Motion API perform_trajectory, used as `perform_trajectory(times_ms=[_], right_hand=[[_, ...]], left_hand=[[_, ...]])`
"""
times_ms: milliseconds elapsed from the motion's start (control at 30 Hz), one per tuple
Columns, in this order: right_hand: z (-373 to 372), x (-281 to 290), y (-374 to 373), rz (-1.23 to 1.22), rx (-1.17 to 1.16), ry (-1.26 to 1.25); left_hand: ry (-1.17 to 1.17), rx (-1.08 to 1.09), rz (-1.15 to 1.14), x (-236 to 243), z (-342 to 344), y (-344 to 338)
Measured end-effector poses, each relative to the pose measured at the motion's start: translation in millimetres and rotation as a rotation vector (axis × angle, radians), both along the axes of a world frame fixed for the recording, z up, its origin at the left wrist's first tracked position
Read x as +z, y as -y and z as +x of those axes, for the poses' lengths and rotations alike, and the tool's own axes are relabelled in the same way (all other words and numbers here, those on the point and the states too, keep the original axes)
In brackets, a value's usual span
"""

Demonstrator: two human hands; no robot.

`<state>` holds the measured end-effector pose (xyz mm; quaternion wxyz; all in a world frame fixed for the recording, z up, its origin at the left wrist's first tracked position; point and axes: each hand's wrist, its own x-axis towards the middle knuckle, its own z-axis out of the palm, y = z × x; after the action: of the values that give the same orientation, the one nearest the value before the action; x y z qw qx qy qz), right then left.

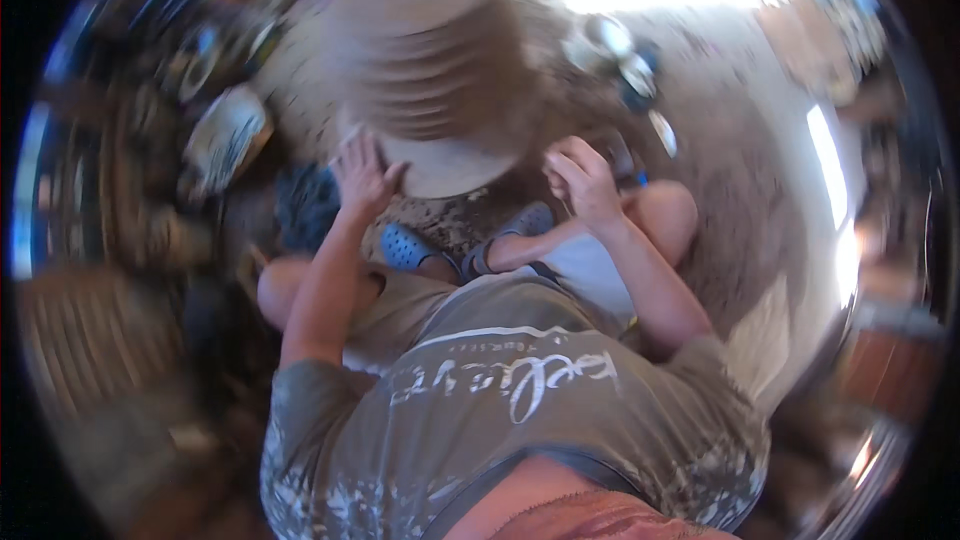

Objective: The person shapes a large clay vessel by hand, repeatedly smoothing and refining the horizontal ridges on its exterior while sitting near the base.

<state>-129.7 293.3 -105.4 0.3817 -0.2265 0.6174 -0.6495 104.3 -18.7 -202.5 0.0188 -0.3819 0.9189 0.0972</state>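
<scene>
In front of me stands a large grey-brown clay pot (420,65) with ridged walls and a flat, lighter top, blurred by motion. Under it shows the rim of a pale round wheel head (450,170). My left hand (365,178) lies with fingers spread at the near left edge of that disc, seemingly touching it. To the right of the disc, apart from the pot, my right hand (582,178) is raised over my knee. Its fingers are curled together in a pinch, and whatever is in them is too small and blurred to name.
A pale basin (228,138) with streaked contents sits on the left. Beyond my right hand are a white bucket (598,42) and small containers. Blue clogs (405,246) are on my feet near the wheel. Slatted wood (95,335) stands at the lower left.
</scene>
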Motion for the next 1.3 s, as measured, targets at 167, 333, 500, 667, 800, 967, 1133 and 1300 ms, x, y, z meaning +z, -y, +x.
perform_trajectory(times_ms=[167,333,500,667,800,967,1133,1300], right_hand=[[-39.7,-4.6,-56.9,-0.086,-0.269,-0.382],[-83.8,-24.2,-183.4,0.059,-0.909,-0.530],[-86.7,-110.6,-310.7,0.449,-1.219,0.152],[-71.3,-269.3,-469.4,1.165,-1.113,-0.051],[-105.9,-189.2,-428.2,1.654,-0.995,-0.089],[-150.9,-176.3,-444.8,1.663,-0.717,0.010],[-170.6,-195.5,-452.1,1.710,-0.577,-0.085],[-174.2,-207.8,-483.1,1.637,-0.542,-0.142]], left_hand=[[0.238,-0.307,0.006,8.3,-0.4,-36.3],[0.386,-0.256,-0.028,33.1,-12.6,-26.1],[0.385,-0.204,0.030,27.7,-16.9,-7.6],[0.403,-0.138,0.213,16.4,-24.8,-11.4],[0.459,-0.167,0.084,1.3,-0.9,24.5],[0.475,-0.187,0.096,2.7,-6.2,25.7],[0.503,-0.211,0.107,10.8,-13.9,24.6],[0.508,-0.181,0.158,23.1,-25.1,14.2]])
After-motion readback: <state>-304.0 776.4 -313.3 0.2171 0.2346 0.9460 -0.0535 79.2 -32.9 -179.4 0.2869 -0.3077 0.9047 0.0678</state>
